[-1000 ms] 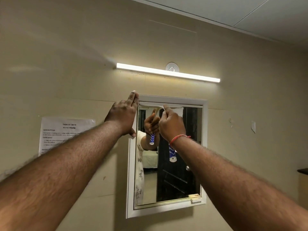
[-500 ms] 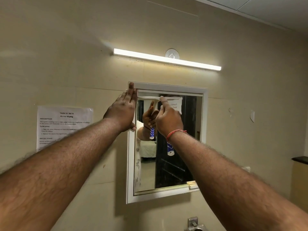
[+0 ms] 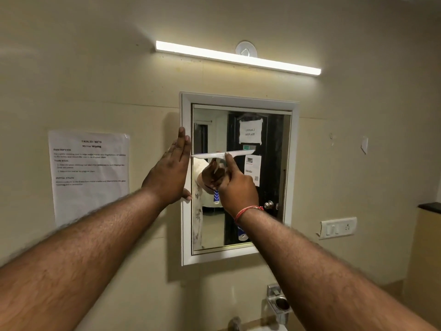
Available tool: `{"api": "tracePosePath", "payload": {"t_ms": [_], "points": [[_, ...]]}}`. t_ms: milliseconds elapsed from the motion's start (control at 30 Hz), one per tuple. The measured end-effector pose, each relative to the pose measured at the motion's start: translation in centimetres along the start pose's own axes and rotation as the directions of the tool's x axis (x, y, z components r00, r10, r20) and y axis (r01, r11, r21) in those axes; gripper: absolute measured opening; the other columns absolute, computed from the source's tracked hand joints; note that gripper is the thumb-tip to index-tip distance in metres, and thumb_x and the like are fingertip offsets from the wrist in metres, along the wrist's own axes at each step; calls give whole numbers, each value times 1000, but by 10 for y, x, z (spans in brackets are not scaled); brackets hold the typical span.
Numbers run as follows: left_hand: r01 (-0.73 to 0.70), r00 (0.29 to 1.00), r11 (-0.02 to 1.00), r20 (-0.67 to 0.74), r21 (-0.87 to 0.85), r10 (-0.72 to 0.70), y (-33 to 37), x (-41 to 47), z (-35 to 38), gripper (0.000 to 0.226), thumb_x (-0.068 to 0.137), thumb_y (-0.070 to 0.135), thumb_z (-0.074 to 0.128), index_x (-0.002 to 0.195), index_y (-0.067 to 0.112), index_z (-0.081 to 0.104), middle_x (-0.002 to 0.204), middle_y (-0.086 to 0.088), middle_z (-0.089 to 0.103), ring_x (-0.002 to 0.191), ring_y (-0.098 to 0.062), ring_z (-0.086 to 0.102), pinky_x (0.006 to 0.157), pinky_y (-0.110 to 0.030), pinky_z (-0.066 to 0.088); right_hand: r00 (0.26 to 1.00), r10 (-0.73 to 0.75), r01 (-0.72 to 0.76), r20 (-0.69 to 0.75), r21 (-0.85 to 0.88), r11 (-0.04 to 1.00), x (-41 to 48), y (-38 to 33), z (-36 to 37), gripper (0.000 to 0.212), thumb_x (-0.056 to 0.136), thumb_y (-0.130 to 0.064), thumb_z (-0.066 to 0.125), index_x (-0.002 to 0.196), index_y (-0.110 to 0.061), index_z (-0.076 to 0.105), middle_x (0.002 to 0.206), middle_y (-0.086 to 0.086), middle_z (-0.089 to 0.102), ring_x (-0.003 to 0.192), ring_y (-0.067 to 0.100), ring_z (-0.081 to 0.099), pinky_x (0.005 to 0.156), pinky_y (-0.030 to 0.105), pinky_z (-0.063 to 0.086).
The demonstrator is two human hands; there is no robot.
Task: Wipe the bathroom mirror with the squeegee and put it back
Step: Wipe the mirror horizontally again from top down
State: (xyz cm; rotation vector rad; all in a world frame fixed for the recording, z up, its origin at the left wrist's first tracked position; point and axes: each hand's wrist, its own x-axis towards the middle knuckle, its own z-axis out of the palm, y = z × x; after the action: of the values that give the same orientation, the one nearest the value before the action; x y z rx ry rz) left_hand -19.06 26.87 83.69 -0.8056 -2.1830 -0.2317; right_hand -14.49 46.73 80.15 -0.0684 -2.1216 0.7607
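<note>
Both arms stretched forward and up, left hand [image 3: 170, 173] flat, fingers straight, thumb out, right hand [image 3: 238, 189] fisted, index finger extended upward, red thread on wrist

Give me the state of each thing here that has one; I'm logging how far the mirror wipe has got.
Squeegee: held, blade level against the glass, partway down the left half.
Right hand: closed around the squeegee handle, forefinger on the blade's back.
Left hand: open, flat on the mirror frame's left edge.
Mirror: mounted on the wall, being wiped.
Wall light: on.
Paper sheet: stuck flat on the wall.
</note>
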Motion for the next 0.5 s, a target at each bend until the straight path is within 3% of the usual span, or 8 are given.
{"api": "tracePosePath", "payload": {"t_ms": [500], "points": [[9, 1000, 1000, 23, -17, -9, 5, -53, 49, 177, 54, 42, 109, 173, 9, -18, 178, -5, -41, 172, -34, -5, 137, -42, 24, 996, 82, -83, 33, 33, 996, -67, 38, 36, 64, 113, -27, 43, 167, -49, 16, 78, 0, 72, 64, 16, 68, 68, 45, 66]]}}
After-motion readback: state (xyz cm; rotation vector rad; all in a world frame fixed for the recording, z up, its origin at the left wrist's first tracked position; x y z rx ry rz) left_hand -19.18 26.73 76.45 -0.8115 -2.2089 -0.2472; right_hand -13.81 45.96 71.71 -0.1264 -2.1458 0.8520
